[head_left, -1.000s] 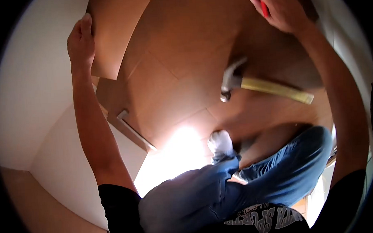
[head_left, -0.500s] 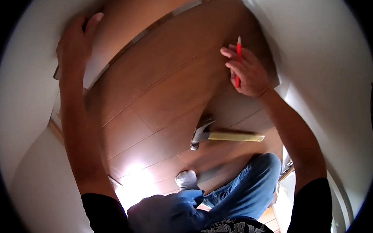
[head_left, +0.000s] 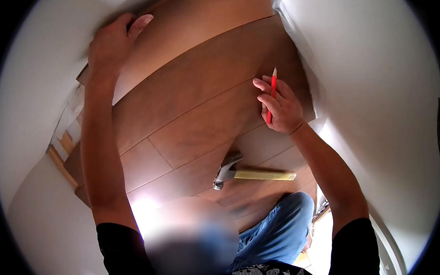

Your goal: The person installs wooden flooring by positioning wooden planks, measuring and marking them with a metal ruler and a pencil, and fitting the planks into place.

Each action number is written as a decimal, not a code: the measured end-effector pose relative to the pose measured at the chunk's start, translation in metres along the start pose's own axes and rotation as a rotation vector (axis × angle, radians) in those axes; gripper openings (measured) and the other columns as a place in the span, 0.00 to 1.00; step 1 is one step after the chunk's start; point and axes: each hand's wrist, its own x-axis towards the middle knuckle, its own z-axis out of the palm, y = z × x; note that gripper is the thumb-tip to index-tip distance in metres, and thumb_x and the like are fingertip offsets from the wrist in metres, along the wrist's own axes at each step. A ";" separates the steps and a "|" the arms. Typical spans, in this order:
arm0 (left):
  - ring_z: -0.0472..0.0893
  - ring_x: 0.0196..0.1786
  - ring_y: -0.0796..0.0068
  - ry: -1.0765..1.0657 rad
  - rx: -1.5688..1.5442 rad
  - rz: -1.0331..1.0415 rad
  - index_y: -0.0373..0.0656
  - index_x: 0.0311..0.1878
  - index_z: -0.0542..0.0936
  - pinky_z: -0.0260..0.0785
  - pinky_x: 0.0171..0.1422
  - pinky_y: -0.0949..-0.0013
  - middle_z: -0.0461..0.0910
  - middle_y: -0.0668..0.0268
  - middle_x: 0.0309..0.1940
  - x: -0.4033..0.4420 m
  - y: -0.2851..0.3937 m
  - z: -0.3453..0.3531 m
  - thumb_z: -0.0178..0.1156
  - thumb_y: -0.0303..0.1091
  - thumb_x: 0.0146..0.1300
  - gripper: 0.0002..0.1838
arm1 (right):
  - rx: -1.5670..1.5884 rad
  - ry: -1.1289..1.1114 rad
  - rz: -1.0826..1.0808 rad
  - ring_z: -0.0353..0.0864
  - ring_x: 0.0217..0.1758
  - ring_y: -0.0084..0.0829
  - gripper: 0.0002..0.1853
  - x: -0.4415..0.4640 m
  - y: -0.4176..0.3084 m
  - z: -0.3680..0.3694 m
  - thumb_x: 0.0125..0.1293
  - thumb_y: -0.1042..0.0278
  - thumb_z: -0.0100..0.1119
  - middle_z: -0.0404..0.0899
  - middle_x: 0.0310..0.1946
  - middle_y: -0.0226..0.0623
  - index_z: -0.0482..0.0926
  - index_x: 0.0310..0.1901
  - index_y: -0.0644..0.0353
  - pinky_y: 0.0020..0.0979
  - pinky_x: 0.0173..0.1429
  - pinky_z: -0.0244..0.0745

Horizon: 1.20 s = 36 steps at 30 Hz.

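My left hand [head_left: 111,46] grips the far left part of a brown floorboard [head_left: 201,29], its thumb stretched over the top; the other fingers are mostly hidden. The board's near edge lies along the laid plank flooring [head_left: 194,85], with only a thin dark line between them toward the right. In my right hand [head_left: 283,106], a red pencil [head_left: 272,94] is held between the fingers, its sharpened tip pointing away from me. This hand hovers over or rests near the planks at the right; I cannot tell if it touches them.
A claw hammer [head_left: 262,175] with a yellowish handle lies on the planks before my bent knee [head_left: 297,207]. Pale walls [head_left: 373,83] close in on both sides. Wood strips [head_left: 63,165] show by the left wall. A blurred round patch covers the lower middle.
The floorboard under my left hand has come toward me, and the wide gap beside the laid planks has narrowed to a line. My right hand still holds the pencil. The view has shifted somewhat.
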 end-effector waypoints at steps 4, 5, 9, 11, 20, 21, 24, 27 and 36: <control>0.87 0.42 0.47 0.008 -0.007 0.011 0.50 0.49 0.86 0.79 0.49 0.48 0.89 0.56 0.34 0.004 0.002 0.004 0.49 0.78 0.73 0.38 | -0.019 -0.010 0.006 0.81 0.71 0.47 0.14 0.002 -0.001 -0.002 0.59 0.77 0.66 0.79 0.73 0.38 0.77 0.46 0.56 0.48 0.74 0.77; 0.87 0.43 0.46 -0.002 0.009 0.023 0.50 0.50 0.86 0.79 0.49 0.48 0.89 0.56 0.35 0.007 -0.001 0.007 0.48 0.77 0.74 0.37 | -0.024 -0.002 0.003 0.80 0.72 0.47 0.14 0.001 -0.001 -0.002 0.59 0.77 0.66 0.78 0.73 0.38 0.77 0.46 0.56 0.47 0.75 0.77; 0.87 0.44 0.46 0.013 0.024 0.045 0.51 0.53 0.85 0.80 0.46 0.47 0.89 0.56 0.35 0.009 0.011 0.006 0.46 0.73 0.78 0.34 | -0.024 -0.002 -0.006 0.80 0.73 0.47 0.14 0.000 0.002 0.000 0.59 0.76 0.66 0.78 0.74 0.38 0.76 0.46 0.56 0.48 0.76 0.76; 0.87 0.44 0.47 0.042 0.039 0.068 0.51 0.53 0.85 0.81 0.46 0.47 0.89 0.57 0.37 0.007 0.009 0.012 0.49 0.67 0.80 0.30 | -0.035 -0.036 0.006 0.79 0.73 0.47 0.14 0.003 0.001 -0.002 0.59 0.76 0.66 0.77 0.74 0.38 0.76 0.47 0.56 0.49 0.76 0.75; 0.87 0.50 0.56 0.528 -0.003 0.372 0.53 0.62 0.87 0.79 0.57 0.50 0.86 0.67 0.52 -0.008 -0.004 0.050 0.63 0.41 0.77 0.15 | -0.013 -0.048 0.006 0.79 0.72 0.49 0.15 0.004 -0.004 -0.005 0.57 0.76 0.67 0.77 0.73 0.39 0.76 0.46 0.57 0.50 0.75 0.75; 0.86 0.54 0.60 0.561 0.074 0.334 0.54 0.63 0.87 0.77 0.62 0.50 0.85 0.69 0.53 -0.013 0.003 0.048 0.64 0.41 0.77 0.16 | -0.012 -0.050 0.001 0.79 0.72 0.49 0.15 0.004 -0.005 -0.005 0.57 0.76 0.67 0.77 0.73 0.39 0.76 0.46 0.57 0.50 0.75 0.75; 0.83 0.60 0.64 0.493 0.040 0.223 0.52 0.63 0.87 0.73 0.68 0.49 0.81 0.70 0.55 -0.021 0.014 0.044 0.66 0.40 0.74 0.17 | 0.003 -0.042 -0.004 0.80 0.71 0.49 0.15 0.007 -0.004 -0.005 0.57 0.78 0.66 0.78 0.72 0.40 0.76 0.46 0.57 0.50 0.75 0.76; 0.82 0.59 0.62 0.534 0.098 0.252 0.51 0.64 0.86 0.74 0.66 0.49 0.80 0.70 0.53 -0.022 0.016 0.048 0.66 0.39 0.73 0.18 | 0.019 -0.035 -0.003 0.80 0.71 0.50 0.16 0.007 -0.005 -0.008 0.56 0.78 0.66 0.79 0.71 0.40 0.76 0.45 0.57 0.50 0.75 0.76; 0.74 0.70 0.53 0.286 0.005 0.196 0.39 0.71 0.78 0.70 0.77 0.51 0.77 0.57 0.66 -0.051 0.032 0.074 0.60 0.42 0.79 0.24 | 0.004 -0.033 0.023 0.79 0.72 0.50 0.16 0.003 -0.005 -0.001 0.57 0.79 0.65 0.79 0.72 0.39 0.74 0.47 0.56 0.51 0.76 0.74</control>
